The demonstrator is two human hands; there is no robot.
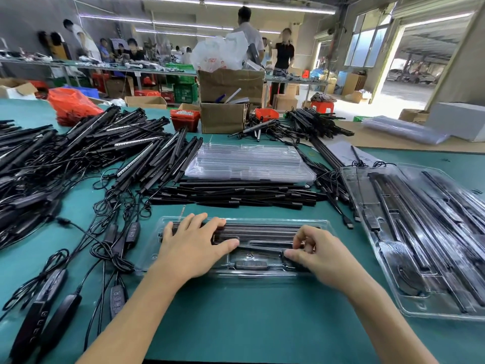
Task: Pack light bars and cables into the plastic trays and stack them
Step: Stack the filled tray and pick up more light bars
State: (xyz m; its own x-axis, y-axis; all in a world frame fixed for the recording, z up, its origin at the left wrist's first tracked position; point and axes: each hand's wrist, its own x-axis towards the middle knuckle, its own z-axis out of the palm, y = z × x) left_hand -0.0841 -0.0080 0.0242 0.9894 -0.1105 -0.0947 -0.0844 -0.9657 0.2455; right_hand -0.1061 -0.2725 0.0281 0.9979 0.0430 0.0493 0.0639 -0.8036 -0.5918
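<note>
A clear plastic tray (324, 225) lies in front of me on the green table, with black light bars (265, 231) in its far slots and a cable with a controller (251, 264) in its near pocket. My left hand (193, 246) lies flat on the tray's left half, fingers spread over the bars. My right hand (316, 250) has its fingers curled and pinches the black cable at the tray's right side. A stack of filled trays (425, 232) sits at the right. Empty trays (249, 162) are stacked farther back.
Heaps of loose black light bars (86, 151) and cables with controllers (115, 258) cover the left side. A row of bars (236, 195) lies just beyond my tray. Cardboard boxes (223, 116) and red bins (185, 119) stand at the back. People work at a distant bench.
</note>
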